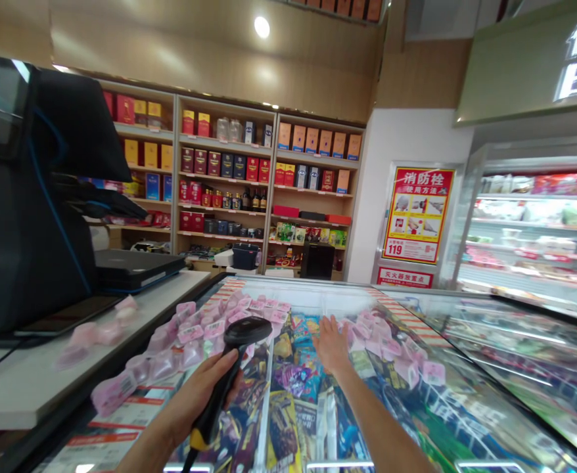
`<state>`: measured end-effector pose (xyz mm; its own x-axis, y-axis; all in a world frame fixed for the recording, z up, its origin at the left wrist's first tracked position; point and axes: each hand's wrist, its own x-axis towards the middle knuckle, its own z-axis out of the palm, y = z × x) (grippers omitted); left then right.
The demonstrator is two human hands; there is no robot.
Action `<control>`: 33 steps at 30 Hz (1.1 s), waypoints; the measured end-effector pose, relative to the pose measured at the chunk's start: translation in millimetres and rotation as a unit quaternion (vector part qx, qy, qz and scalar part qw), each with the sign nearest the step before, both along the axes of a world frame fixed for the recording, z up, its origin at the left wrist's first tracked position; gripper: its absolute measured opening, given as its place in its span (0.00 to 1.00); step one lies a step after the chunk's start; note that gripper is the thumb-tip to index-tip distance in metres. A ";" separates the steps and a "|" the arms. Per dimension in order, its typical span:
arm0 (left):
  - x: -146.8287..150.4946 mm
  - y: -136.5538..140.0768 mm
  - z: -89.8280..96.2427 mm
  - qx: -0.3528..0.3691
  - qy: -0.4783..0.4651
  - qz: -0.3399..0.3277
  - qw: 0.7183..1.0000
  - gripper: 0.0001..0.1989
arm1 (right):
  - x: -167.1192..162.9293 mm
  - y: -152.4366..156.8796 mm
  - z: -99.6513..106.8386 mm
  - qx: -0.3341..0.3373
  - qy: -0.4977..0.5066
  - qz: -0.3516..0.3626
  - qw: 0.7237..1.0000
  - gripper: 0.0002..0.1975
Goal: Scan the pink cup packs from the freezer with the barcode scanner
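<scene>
My left hand point(209, 384) is wrapped around the handle of a black barcode scanner point(242, 332) with a yellow part near its base, its head tilted over the glass. Fingers spread, my right hand point(332, 345) reaches over the glass freezer top point(313, 299) beside a group of small pink packs point(374, 335); whether it touches them I cannot tell. More pink packs with white barcode labels point(190, 332) lie in a loose band to the left, around and beyond the scanner. Through the glass, colourful wrapped ice creams point(293, 378) show below both hands.
At the left, a checkout counter point(180, 299) carries a black register point(37, 197) and several pink pieces point(101, 332). Another glass-topped freezer point(530, 348) stands to the right. Shelves of boxes point(224, 164) line the back wall, with a red fire-hydrant poster point(419, 213) nearby.
</scene>
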<state>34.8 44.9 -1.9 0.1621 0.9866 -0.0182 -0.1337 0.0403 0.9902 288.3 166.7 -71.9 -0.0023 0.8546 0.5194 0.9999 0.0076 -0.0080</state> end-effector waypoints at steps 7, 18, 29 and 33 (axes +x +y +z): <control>-4.4 5.3 -2.1 0.005 -0.011 -0.005 1.000 0.16 | 27.5 1.4 -1.1 0.011 -0.003 -0.042 0.999 0.22; -19.9 0.5 -2.1 -0.008 0.001 0.021 1.000 0.15 | -87.1 13.3 4.3 0.031 0.230 0.138 0.963 0.14; -14.6 -3.1 0.0 0.017 0.011 0.002 1.000 0.17 | -57.3 28.3 -2.2 0.051 0.413 0.059 0.907 0.12; -3.6 -1.1 -1.0 0.018 0.013 -0.010 1.000 0.16 | -27.0 25.8 -6.9 0.064 0.456 0.051 0.886 0.13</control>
<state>31.3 43.8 -2.8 0.1811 0.9834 0.0119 -0.1075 0.0078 0.9942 261.3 192.5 -78.8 0.3940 0.8084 0.4373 0.5713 0.1573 -0.8055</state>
